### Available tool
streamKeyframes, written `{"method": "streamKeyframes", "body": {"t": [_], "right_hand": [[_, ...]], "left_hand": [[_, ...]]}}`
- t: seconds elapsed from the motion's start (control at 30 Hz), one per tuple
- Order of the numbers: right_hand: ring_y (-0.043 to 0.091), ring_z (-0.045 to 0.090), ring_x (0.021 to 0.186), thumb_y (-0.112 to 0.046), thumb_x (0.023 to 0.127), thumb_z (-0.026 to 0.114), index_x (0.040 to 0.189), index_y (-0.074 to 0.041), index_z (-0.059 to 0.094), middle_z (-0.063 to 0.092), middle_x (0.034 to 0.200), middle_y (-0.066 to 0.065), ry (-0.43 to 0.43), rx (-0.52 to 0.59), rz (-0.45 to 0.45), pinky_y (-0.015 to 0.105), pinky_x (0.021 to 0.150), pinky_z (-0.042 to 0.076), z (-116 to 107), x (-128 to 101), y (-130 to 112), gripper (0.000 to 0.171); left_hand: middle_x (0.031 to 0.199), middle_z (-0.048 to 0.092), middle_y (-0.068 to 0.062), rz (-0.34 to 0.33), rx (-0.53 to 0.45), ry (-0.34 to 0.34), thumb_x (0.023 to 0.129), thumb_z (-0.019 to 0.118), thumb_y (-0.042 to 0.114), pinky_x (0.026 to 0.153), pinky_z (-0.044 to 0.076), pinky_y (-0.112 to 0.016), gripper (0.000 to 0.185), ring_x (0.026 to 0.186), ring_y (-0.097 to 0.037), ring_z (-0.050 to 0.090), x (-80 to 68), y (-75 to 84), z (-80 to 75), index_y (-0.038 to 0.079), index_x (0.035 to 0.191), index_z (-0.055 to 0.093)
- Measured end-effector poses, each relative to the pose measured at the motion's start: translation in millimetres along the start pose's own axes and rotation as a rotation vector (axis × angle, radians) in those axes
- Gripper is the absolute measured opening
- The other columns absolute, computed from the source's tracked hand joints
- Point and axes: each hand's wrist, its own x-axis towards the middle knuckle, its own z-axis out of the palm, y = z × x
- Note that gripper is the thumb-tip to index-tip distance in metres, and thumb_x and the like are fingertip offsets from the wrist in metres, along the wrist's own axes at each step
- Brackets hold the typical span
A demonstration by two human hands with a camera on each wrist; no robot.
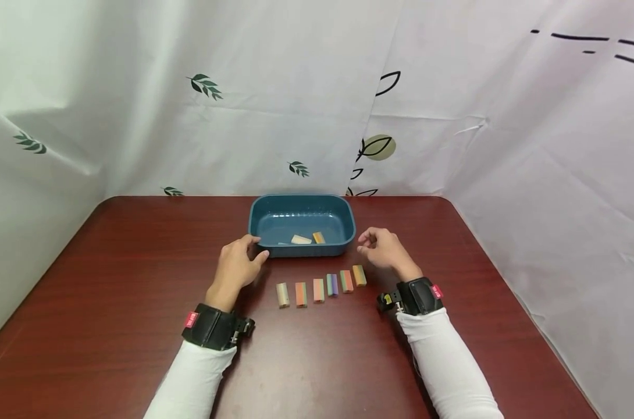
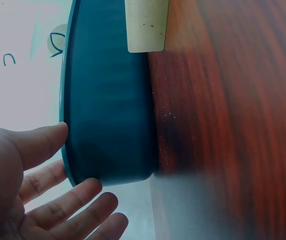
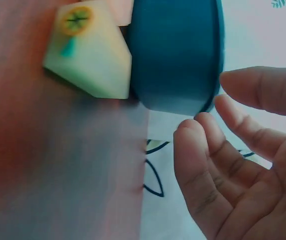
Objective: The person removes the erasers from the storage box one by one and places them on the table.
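A teal rectangular dish stands at the back of the table, with a cream block and an orange-yellow block inside. My left hand is at its front left corner, thumb at the rim and the other fingers spread around the corner. By the right end, my right hand has loosely bent fingers, fingertips close to the rim and nothing held. Several small two-toned blocks lie in a row before the dish, from a cream one to a yellow one.
The dark red-brown table reaches back to a white curtain printed with leaves, which also hangs along both sides. A pink-orange block and a purple-green block lie mid-row between the forearms.
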Motion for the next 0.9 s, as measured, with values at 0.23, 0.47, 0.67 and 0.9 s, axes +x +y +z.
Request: {"method": "streamKeyframes", "body": {"t": [0.23, 0.47, 0.67, 0.9], "right_hand": [[0.025, 0.057, 0.085, -0.012, 0.09, 0.066, 0.104, -0.003, 0.063, 0.061, 0.094, 0.01, 0.037, 0.023, -0.058, 0.037, 0.071, 0.047, -8.9, 12.7, -20.5, 0.017], [0.023, 0.056, 0.081, -0.011, 0.091, 0.067, 0.109, 0.0, 0.063, 0.059, 0.092, 0.009, -0.009, -0.072, -0.139, 0.035, 0.07, 0.047, -7.0, 35.0, -40.5, 0.022], [0.023, 0.058, 0.081, -0.015, 0.092, 0.067, 0.107, -0.003, 0.063, 0.061, 0.093, 0.008, -0.076, -0.181, -0.174, 0.036, 0.07, 0.048, -2.0, 56.3, -61.6, 0.02], [0.024, 0.059, 0.086, -0.017, 0.093, 0.067, 0.113, -0.002, 0.062, 0.062, 0.098, 0.01, -0.224, -0.329, -0.181, 0.038, 0.074, 0.049, 2.1, 78.6, -79.0, 0.026]], "left_hand": [[0.133, 0.055, -0.023, -0.008, -0.009, -0.006, 0.093, 0.067, 0.024, 0.1, 0.041, -0.055, 0.045, 0.123, -0.041, 0.048, -1.4, -1.3, -0.8, 0.003, 0.132, 0.057], [0.132, 0.055, -0.023, -0.002, -0.005, -0.005, 0.093, 0.066, 0.024, 0.099, 0.041, -0.055, 0.045, 0.122, -0.042, 0.048, -2.4, -1.2, -2.3, 0.002, 0.132, 0.057], [0.13, 0.057, -0.023, -0.013, 0.0, -0.006, 0.093, 0.067, 0.024, 0.098, 0.042, -0.054, 0.045, 0.12, -0.041, 0.05, -2.9, -3.2, -1.8, 0.003, 0.132, 0.057], [0.127, 0.059, -0.021, -0.014, -0.004, -0.002, 0.093, 0.067, 0.025, 0.097, 0.043, -0.054, 0.044, 0.119, -0.04, 0.051, -1.6, -1.9, -2.3, 0.004, 0.131, 0.058]]}}
